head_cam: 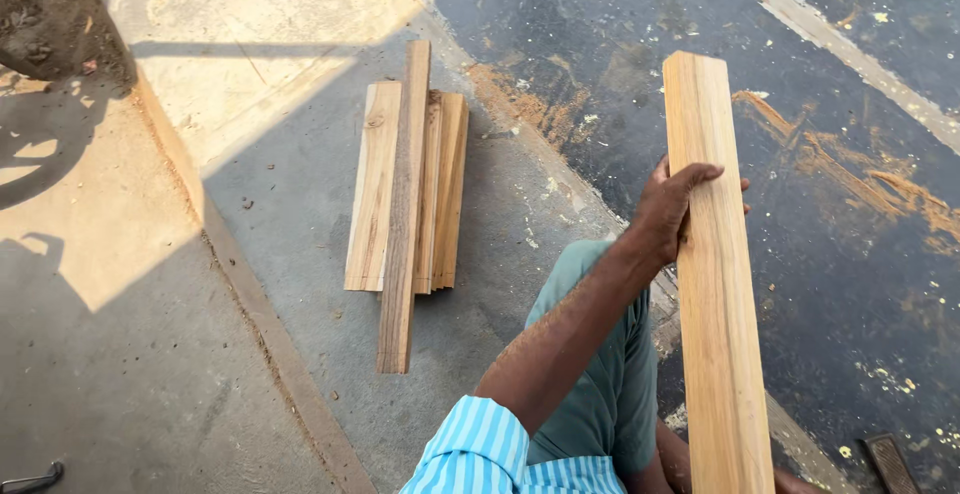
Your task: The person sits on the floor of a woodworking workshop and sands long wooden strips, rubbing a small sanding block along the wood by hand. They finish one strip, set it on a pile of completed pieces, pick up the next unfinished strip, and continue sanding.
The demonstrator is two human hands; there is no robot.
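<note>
I'm wearing a short-sleeved shirt with thin vertical stripes in light blue and white, and its sleeve (480, 449) is ending in a neat hem above my elbow, leaving the forearm bare. My arm is showing sparse hair along its length, with no watch, band or glove on the wrist or on my hand (672, 204). Below the arm I'm wearing plain teal-green trousers (600, 374), the cloth creasing softly over my knee.

Pale tan plank (715, 284), blue-and-white striped sleeve (480, 449), teal trousers (600, 394), dark grey pavement (850, 284)
</note>
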